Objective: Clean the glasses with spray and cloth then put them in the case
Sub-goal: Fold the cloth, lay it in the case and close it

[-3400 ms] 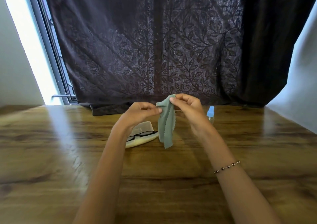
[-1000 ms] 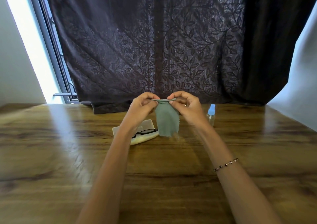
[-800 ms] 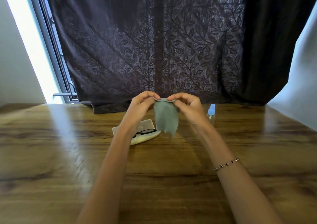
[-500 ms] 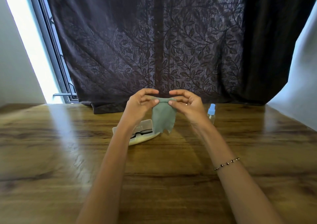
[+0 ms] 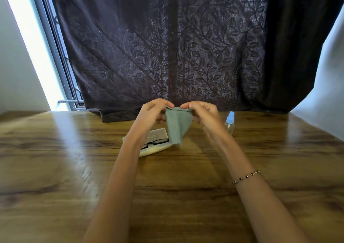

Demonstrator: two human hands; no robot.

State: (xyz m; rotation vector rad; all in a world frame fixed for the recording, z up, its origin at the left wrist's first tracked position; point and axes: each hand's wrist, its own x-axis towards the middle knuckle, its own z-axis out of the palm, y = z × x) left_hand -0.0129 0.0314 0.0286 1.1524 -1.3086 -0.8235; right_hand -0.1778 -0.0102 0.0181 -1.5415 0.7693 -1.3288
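Left hand: the left hand is raised above the table, thumb and fingertips pinching the top left edge of the cloth.
Right hand: the right hand mirrors it, pinching the cloth's top right edge; the two sets of fingertips nearly meet.
Cloth: the small grey-green cleaning cloth is stretched between both hands along its top edge and hangs down to a point just above the case, its lower edge zigzag-cut.
Case: the cream hard-shell glasses case lies open on the table below the left hand, its lid laid back toward the curtain.
Case contents: the black-framed glasses lie inside the open case, folded or not I cannot tell; the left wrist hides their left part.
Bottle: the small clear plastic spray bottle with a pale blue top stands upright on the table just right of the right hand, apart from the case; how full it is cannot be made out.
Table: the glossy brown wooden table carries the case and bottle.
Wrist: a thin beaded bracelet circles the right forearm.
Backdrop: a dark leaf-patterned curtain hangs behind the table, its hem resting on the far edge.
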